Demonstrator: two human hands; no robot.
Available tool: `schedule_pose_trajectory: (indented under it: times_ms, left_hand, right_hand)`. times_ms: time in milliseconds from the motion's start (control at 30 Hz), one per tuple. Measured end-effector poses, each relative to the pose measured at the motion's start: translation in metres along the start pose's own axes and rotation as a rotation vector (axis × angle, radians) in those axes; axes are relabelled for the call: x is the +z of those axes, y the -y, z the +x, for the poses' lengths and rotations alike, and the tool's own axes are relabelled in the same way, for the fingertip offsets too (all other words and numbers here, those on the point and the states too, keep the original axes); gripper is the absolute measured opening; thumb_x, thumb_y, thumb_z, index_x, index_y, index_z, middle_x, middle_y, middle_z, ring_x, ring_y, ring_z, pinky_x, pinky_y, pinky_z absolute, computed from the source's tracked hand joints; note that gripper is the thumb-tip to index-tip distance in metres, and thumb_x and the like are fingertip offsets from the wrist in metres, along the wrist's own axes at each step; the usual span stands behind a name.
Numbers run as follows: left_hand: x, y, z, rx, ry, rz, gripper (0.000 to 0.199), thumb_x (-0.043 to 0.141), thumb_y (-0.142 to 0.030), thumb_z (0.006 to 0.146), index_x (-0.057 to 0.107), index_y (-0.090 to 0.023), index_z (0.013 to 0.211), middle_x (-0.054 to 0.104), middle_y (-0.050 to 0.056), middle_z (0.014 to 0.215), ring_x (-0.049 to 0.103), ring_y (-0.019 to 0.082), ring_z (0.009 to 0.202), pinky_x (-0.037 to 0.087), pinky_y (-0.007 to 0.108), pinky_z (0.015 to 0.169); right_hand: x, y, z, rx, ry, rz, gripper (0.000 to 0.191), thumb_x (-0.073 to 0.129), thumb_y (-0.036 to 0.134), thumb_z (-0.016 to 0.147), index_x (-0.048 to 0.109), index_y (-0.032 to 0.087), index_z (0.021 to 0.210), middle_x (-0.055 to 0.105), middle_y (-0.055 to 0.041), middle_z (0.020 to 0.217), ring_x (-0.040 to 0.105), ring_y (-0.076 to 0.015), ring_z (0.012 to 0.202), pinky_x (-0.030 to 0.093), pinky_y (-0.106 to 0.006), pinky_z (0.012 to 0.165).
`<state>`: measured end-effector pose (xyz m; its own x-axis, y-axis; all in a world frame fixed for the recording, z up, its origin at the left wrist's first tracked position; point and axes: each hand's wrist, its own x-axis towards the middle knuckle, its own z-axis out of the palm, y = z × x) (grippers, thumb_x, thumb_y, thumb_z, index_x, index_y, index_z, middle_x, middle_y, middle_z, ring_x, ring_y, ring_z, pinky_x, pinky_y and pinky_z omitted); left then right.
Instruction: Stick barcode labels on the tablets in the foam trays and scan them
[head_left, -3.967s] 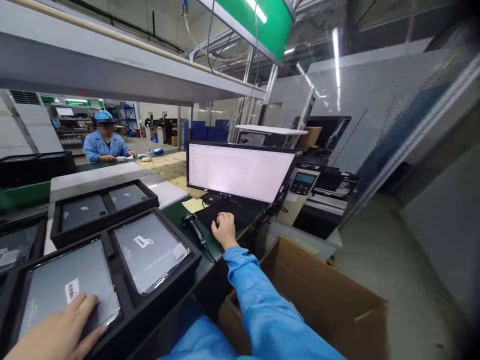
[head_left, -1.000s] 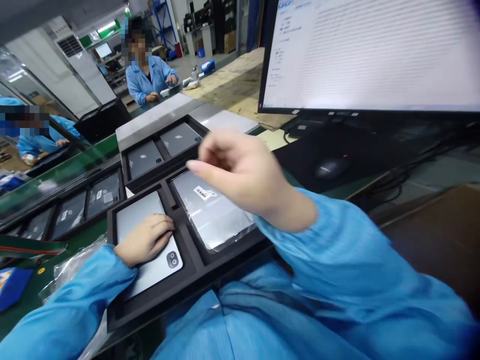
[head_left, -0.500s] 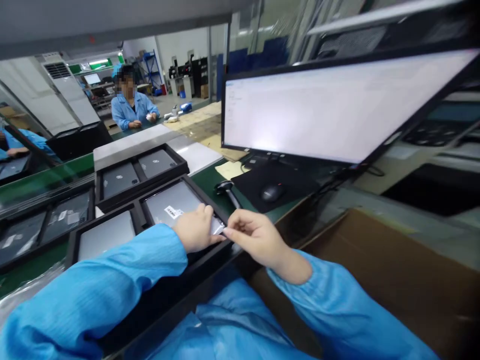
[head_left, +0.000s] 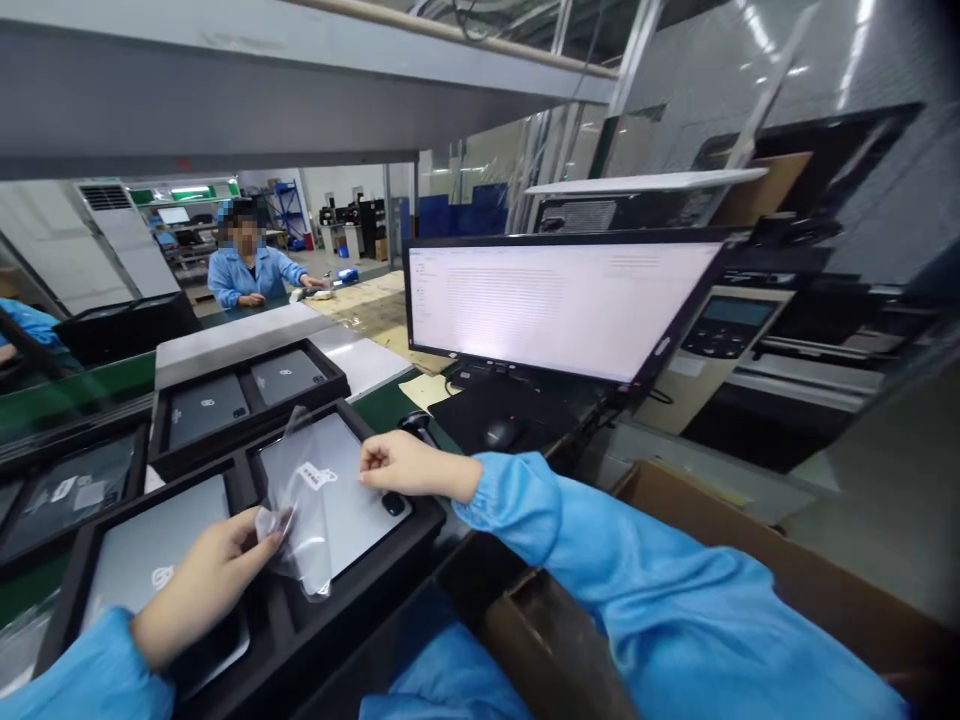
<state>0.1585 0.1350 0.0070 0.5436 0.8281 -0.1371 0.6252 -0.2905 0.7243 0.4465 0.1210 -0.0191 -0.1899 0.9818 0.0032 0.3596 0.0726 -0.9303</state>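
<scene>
My left hand point(head_left: 217, 560) pinches a clear plastic film point(head_left: 307, 540), crumpled and partly lifted off a silver tablet point(head_left: 358, 525). A white label with a barcode sits on the film. The tablet lies back up, its dark camera block showing at the right corner, in the right recess of a black foam tray point(head_left: 421, 530). Over the tablet's far right edge is my right hand point(head_left: 401, 465), fingers curled closed; whether anything is between them is hidden. A second silver tablet point(head_left: 124, 560) rests in the left recess, partly under my left hand and forearm.
Behind stands another black tray point(head_left: 330, 385) with two tablets, and a further one point(head_left: 142, 470) lies left. A monitor point(head_left: 555, 310), mouse point(head_left: 502, 432) and scanner point(head_left: 414, 425) are beyond. A cardboard box point(head_left: 750, 540) stands right. A co-worker point(head_left: 251, 270) sits across.
My left hand has moved left and toward me, drawing the film up from the tablet. My right hand has shifted left and away from the tray's near corner. The camera view has turned.
</scene>
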Motion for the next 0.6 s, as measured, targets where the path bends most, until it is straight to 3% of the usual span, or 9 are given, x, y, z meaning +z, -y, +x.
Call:
schedule_pose_trajectory:
  times_ms: [100,233,367,600]
  left_hand:
    - [0.004,0.008,-0.004,0.023,-0.016,-0.076,0.055,0.059,-0.067,0.082,0.070,-0.016,0.102,0.073,0.012,0.113,0.066,0.032,0.111,0.052,0.038,0.097]
    - [0.004,0.013,-0.002,0.056,0.007,-0.084,0.036,0.059,-0.051,0.084,0.068,-0.017,0.090,0.074,0.010,0.102,0.067,0.031,0.109,0.052,0.040,0.098]
    - [0.000,0.016,-0.001,0.061,0.035,-0.127,0.025,0.058,-0.040,0.081,0.066,-0.017,0.084,0.074,0.007,0.094,0.068,0.028,0.101,0.054,0.037,0.094]
    - [-0.015,0.021,-0.002,0.043,0.107,-0.037,0.019,0.056,-0.030,0.081,0.069,-0.017,0.085,0.072,0.003,0.086,0.068,0.023,0.089,0.057,0.031,0.081]
  right_hand:
    - [0.014,0.008,0.043,0.113,0.011,-0.156,0.014,0.075,0.020,0.083,0.063,0.015,0.077,0.062,0.0024,0.057,0.061,-0.0116,0.053,0.043,-0.019,0.052]
    - [0.035,0.008,0.079,0.146,-0.041,-0.334,0.020,0.071,0.027,0.087,0.065,0.015,0.073,0.064,-0.0010,0.054,0.063,-0.0128,0.052,0.043,-0.020,0.052]
    - [0.042,-0.004,0.085,0.118,-0.041,-0.251,0.021,0.074,0.028,0.085,0.066,0.015,0.071,0.066,-0.0012,0.055,0.060,-0.0116,0.048,0.043,-0.020,0.049]
    - [0.039,-0.012,0.087,0.181,0.035,-0.026,0.009,0.080,0.016,0.074,0.073,0.011,0.074,0.066,-0.0010,0.056,0.054,-0.0086,0.044,0.042,-0.019,0.045]
